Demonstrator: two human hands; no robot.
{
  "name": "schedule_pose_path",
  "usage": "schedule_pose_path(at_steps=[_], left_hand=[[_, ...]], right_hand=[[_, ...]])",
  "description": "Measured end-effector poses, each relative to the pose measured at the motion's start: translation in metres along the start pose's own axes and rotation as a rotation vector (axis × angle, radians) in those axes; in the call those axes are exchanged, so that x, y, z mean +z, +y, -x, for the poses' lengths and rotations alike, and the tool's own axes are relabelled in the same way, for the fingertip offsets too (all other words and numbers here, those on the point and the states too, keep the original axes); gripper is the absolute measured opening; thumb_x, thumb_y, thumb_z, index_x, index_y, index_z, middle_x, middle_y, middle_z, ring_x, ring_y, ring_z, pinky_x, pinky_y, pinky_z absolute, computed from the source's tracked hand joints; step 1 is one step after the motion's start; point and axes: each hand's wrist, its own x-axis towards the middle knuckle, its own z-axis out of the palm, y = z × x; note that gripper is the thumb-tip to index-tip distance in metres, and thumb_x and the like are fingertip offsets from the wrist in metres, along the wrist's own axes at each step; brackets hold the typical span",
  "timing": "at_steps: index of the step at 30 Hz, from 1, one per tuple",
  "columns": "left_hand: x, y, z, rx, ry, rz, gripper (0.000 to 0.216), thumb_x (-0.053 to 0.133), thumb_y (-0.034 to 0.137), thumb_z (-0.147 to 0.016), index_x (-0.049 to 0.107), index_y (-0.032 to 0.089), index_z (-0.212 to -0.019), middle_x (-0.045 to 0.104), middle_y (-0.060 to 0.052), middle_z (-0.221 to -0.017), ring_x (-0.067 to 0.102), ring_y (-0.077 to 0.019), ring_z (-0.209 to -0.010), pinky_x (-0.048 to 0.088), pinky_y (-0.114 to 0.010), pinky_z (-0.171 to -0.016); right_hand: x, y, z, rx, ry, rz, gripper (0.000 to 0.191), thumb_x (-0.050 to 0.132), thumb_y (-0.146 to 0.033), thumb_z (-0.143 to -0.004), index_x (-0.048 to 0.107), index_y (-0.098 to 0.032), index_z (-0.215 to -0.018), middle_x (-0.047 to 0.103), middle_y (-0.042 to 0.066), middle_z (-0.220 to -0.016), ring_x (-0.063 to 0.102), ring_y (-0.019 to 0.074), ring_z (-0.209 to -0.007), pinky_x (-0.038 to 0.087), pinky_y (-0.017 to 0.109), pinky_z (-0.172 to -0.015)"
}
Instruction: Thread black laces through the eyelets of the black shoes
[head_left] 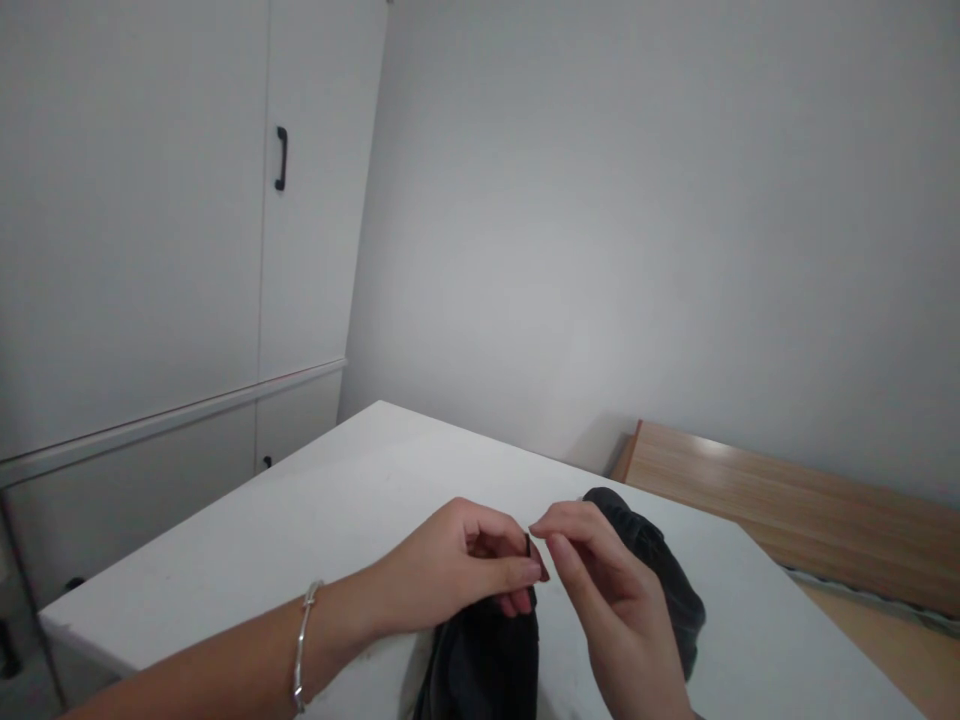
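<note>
My left hand point(480, 560), with a silver bracelet on its wrist, is closed, thumb and fingers pinching the upper edge of a black, soft-looking item point(487, 665). This item hangs down below the fingers and runs out of the bottom of the view; its kind is unclear. Close beside those fingertips, my right hand point(611, 590) has its thumb and forefinger drawn together in a pinch. Whatever it grips, if anything, is too small to make out. Behind the right hand, a second black item point(679, 600) with folds or seams lies on the white table point(360, 490), partly covered by the hand.
White cabinets point(150, 230) with black handles point(281, 158) stand at the left. A pale wall point(637, 220) rises behind the table. Past its right edge is a wood-grain board point(750, 490), with a lighter wooden surface point(877, 640) lower down.
</note>
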Motion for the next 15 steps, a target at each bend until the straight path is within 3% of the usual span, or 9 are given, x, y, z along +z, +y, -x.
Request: schedule_pose_path(at_steps=[4,8,10,12,15], left_hand=[[-0.008,0.0,-0.001,-0.069,-0.017,0.072,0.042,0.08,0.051,-0.073,0.072,0.011,-0.082,0.07,-0.004,-0.071,0.064,-0.0144,-0.066,0.052,-0.028,-0.07],[-0.009,0.0,0.003,0.02,-0.003,-0.128,0.017,0.075,0.03,-0.079,0.075,0.013,-0.08,0.073,-0.004,-0.078,0.066,-0.0152,-0.074,0.051,-0.026,-0.073],[-0.006,0.0,0.006,0.209,0.042,-0.424,0.008,0.068,0.015,-0.081,0.076,0.014,-0.082,0.074,-0.005,-0.082,0.066,-0.0161,-0.076,0.051,-0.026,-0.074],[-0.003,-0.002,0.01,0.484,0.08,-0.772,0.019,0.058,0.004,-0.084,0.074,0.014,-0.086,0.073,-0.007,-0.086,0.065,-0.0178,-0.08,0.05,-0.028,-0.075],[-0.001,-0.006,0.012,0.822,0.09,-1.172,0.026,0.044,0.002,-0.094,0.067,0.011,-0.088,0.069,-0.009,-0.083,0.059,-0.0197,-0.077,0.049,-0.032,-0.072]], right_hand=[[-0.002,0.015,0.005,0.214,-0.086,-0.029,0.02,0.059,-0.042,-0.096,0.072,-0.026,-0.098,0.069,0.001,-0.092,0.063,0.0177,-0.089,0.046,0.026,-0.081],[-0.002,0.025,0.009,0.308,-0.249,-0.016,0.029,0.057,-0.046,-0.096,0.073,-0.022,-0.097,0.073,0.006,-0.096,0.063,0.0225,-0.092,0.046,0.033,-0.085],[-0.002,0.027,0.009,0.316,-0.27,-0.014,0.031,0.058,-0.047,-0.094,0.074,-0.021,-0.098,0.073,0.007,-0.098,0.064,0.0247,-0.095,0.045,0.036,-0.088],[-0.003,0.027,0.009,0.326,-0.27,-0.032,0.032,0.06,-0.049,-0.093,0.076,-0.021,-0.096,0.074,0.007,-0.096,0.064,0.0257,-0.096,0.044,0.037,-0.089],[-0.003,0.024,0.006,0.37,-0.293,-0.1,0.032,0.063,-0.051,-0.091,0.078,-0.022,-0.09,0.075,0.004,-0.088,0.064,0.0238,-0.088,0.045,0.035,-0.086]])
